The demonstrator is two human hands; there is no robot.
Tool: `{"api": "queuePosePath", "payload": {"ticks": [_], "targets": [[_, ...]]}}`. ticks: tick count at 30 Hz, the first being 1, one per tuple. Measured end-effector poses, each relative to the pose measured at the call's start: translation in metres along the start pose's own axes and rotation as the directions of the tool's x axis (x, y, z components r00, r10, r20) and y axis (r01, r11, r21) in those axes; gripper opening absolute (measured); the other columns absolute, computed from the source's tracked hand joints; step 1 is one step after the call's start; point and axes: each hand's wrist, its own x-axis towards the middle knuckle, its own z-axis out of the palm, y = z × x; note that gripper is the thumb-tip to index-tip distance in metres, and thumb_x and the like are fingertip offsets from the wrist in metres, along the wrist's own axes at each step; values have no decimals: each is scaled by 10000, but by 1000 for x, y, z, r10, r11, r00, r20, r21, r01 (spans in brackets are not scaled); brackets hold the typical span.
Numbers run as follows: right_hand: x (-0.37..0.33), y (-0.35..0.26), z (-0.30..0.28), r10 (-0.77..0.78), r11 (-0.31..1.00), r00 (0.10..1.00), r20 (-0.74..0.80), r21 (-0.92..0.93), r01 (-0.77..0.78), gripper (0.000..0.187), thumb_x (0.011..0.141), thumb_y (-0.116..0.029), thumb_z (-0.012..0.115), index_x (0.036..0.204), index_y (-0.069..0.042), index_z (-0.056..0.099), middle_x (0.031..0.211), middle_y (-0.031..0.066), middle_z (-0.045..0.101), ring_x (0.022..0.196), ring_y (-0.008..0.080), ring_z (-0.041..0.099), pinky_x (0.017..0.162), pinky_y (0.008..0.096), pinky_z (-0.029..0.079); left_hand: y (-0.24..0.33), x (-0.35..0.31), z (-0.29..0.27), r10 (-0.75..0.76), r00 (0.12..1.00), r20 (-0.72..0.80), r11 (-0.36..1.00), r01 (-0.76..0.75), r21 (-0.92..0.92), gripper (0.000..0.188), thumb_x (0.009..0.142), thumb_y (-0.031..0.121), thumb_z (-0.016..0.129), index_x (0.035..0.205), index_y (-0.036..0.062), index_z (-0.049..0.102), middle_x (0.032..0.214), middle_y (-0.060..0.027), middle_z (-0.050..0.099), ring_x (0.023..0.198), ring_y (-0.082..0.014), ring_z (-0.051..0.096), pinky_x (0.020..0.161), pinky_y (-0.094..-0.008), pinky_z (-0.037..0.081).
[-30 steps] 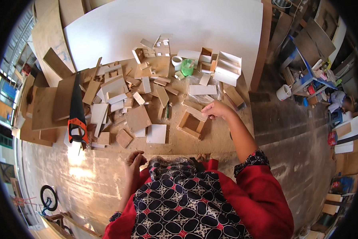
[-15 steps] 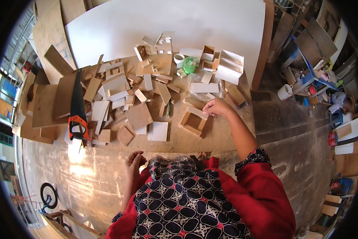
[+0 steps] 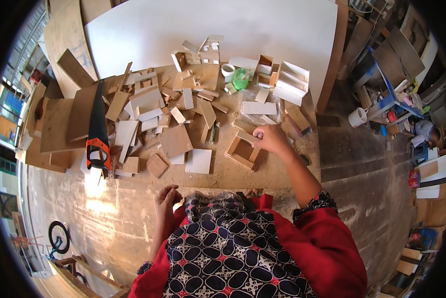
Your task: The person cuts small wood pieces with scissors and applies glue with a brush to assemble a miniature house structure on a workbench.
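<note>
On the sawdusty workbench (image 3: 213, 181) lies a small open wooden frame (image 3: 233, 160), rectangular, built of short strips. My right hand (image 3: 273, 140) reaches over its far right corner, thumb and fingers pinched on that corner; part of the rim there is covered by the fingers. A loose wood strip (image 3: 243, 125) lies just beyond the frame. My left hand (image 3: 167, 196) hangs by the bench's front edge with fingers curled in; whatever they hold, if anything, is hidden. A white square board (image 3: 199, 161) is the bench piece closest to it, along with a brown square block (image 3: 157, 165).
Scrap wood pieces (image 3: 146, 102) are heaped on the left, beside a handsaw (image 3: 98, 144) with an orange handle. Behind stand a white cup (image 3: 228, 73), a green plastic cup (image 3: 240, 78) and a white compartment box (image 3: 291, 82). A person (image 3: 424, 134) sits far right.
My right hand has settled lower over the frame's corner, its back turned more upward. The whole view has shifted slightly. My left hand stays curled at the same place.
</note>
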Motion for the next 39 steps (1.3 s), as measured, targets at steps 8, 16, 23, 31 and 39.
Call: {"api": "queuePosePath", "payload": {"ticks": [8, 16, 23, 31, 39], "targets": [[-1, -5, 4, -33, 992, 999, -43, -125, 27, 320, 621, -263, 792, 878, -89, 712, 819, 108, 698, 761, 267, 676, 699, 364, 525, -1, 3, 1, -25, 1000, 0, 1000, 25, -5, 193, 933, 140, 567, 1054, -6, 604, 754, -36, 597, 700, -108, 573, 667, -230, 476], [-3, -7, 0, -17, 1000, 998, -59, -25, 15, 302, 628, -262, 767, 875, -97, 716, 812, 113, 697, 765, 284, 676, 695, 368, 527, -3, 6, 0, -39, 999, -6, 999, 39, -32, 170, 932, 130, 565, 1044, 8, 604, 752, -38, 603, 694, -113, 575, 665, -235, 479], [-7, 12, -19, 54, 993, 993, -103, 111, -43, 322, 636, -244, 787, 902, -79, 714, 806, 93, 703, 738, 226, 682, 679, 330, 529, 0, 5, 2, -43, 999, -15, 997, 42, -61, 165, 937, 126, 556, 1024, 3, 622, 751, -24, 606, 693, -94, 571, 667, -233, 474], [-9, 10, -5, 22, 995, 1000, -14, 97, -21, 340, 635, -236, 793, 904, -46, 709, 828, 115, 702, 750, 246, 684, 690, 341, 531, 7, 5, 11, -91, 996, -12, 995, 90, -52, 149, 936, 115, 552, 1023, 6, 606, 745, -27, 591, 677, -103, 560, 653, -234, 478], [-9, 0, 0, 21, 1000, 1000, -2, 11, -21, 346, 635, -253, 784, 909, -55, 712, 842, 118, 705, 762, 263, 684, 711, 349, 534, 6, 4, 11, -104, 995, -4, 992, 103, -70, 146, 935, 114, 553, 1022, 7, 602, 743, -28, 586, 673, -109, 564, 644, -237, 480]]}}
